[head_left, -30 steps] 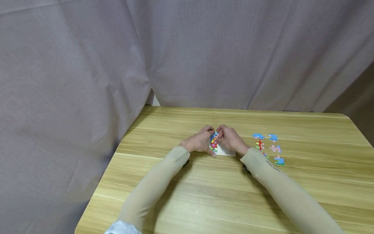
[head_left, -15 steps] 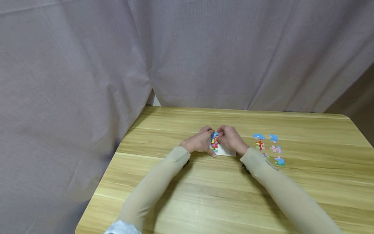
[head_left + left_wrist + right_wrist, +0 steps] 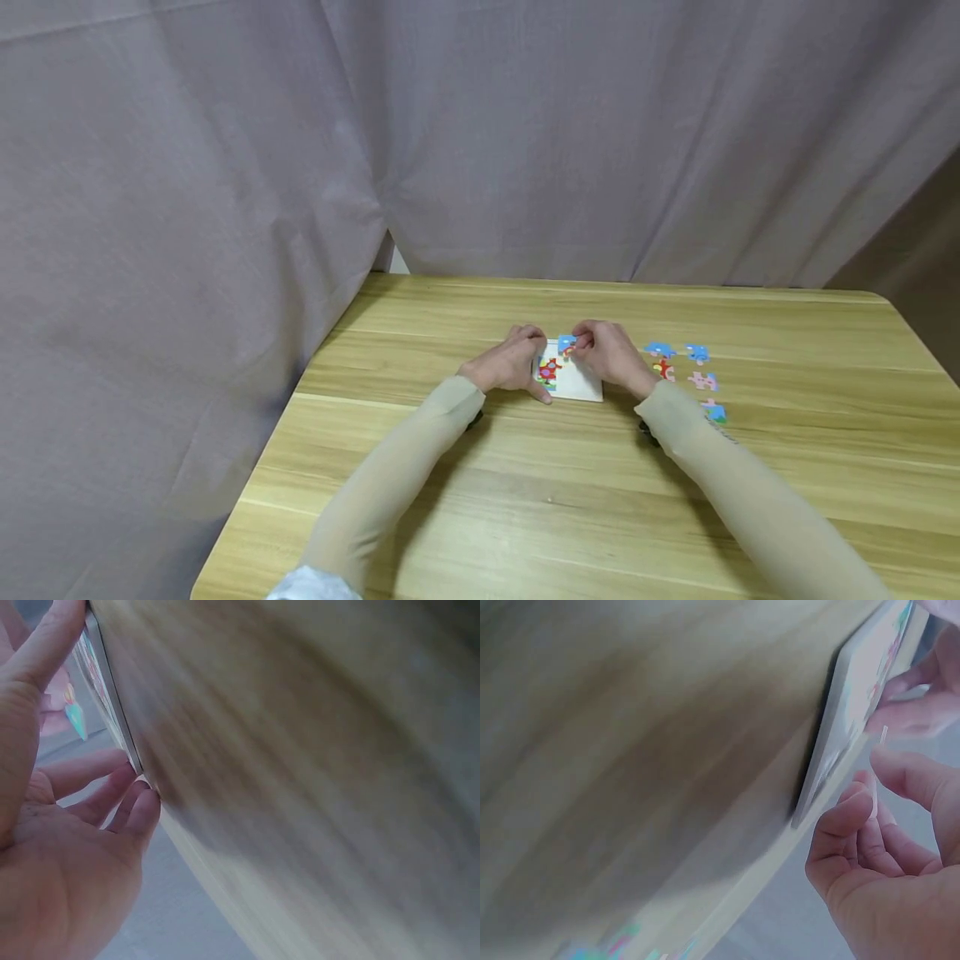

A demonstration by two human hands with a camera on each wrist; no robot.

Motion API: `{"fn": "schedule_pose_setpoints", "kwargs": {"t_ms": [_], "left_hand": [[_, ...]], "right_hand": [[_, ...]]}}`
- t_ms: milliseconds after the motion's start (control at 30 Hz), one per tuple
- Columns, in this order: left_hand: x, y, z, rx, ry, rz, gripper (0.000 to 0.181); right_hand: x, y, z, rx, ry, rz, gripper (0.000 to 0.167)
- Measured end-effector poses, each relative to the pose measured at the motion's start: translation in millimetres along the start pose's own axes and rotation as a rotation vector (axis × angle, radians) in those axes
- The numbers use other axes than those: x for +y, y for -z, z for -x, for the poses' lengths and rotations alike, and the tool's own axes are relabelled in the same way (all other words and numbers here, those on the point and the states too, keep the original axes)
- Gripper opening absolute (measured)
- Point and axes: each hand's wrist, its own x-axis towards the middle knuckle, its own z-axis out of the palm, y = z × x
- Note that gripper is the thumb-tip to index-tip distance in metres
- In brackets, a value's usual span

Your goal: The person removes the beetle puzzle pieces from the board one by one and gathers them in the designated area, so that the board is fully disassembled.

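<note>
A small white puzzle board [image 3: 582,385] lies on the wooden table. Red, yellow and green puzzle pieces [image 3: 549,372] sit at its lower left, while bare white shows above and to their right. My left hand [image 3: 504,365] holds the board by its left side, thumb at the near edge and fingers at the far edge. Between thumb and fingers, my right hand [image 3: 613,360] pinches a blue puzzle piece [image 3: 567,343] with some red and yellow, over the board's far part. In the right wrist view that pinched piece [image 3: 883,736] appears edge-on, apart from the board [image 3: 847,712].
Right of the board, several loose puzzle pieces lie apart, among them a blue one [image 3: 697,353], a red one [image 3: 663,370] and a pink one [image 3: 703,381]. My right sleeve [image 3: 697,433] partly covers that area. A grey curtain [image 3: 525,167] hangs behind the table.
My right hand has moved slightly right, lifting the blue piece from the board's upper left, where white now shows. My left hand stays at the board's left side.
</note>
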Motion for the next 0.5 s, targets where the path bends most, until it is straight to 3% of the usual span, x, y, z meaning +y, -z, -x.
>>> {"fn": "schedule_pose_setpoints", "kwargs": {"t_ms": [167,500], "left_hand": [[-0.5,0.4,1.9,0.009,-0.005,-0.004,0.066],[1.0,0.6,3.7,-0.003,0.026,0.018,0.061]], "right_hand": [[7.8,12.8,6.6,-0.008,-0.023,0.006,0.031],[29.5,30.8,17.0,-0.015,-0.065,0.014,0.035]]}}
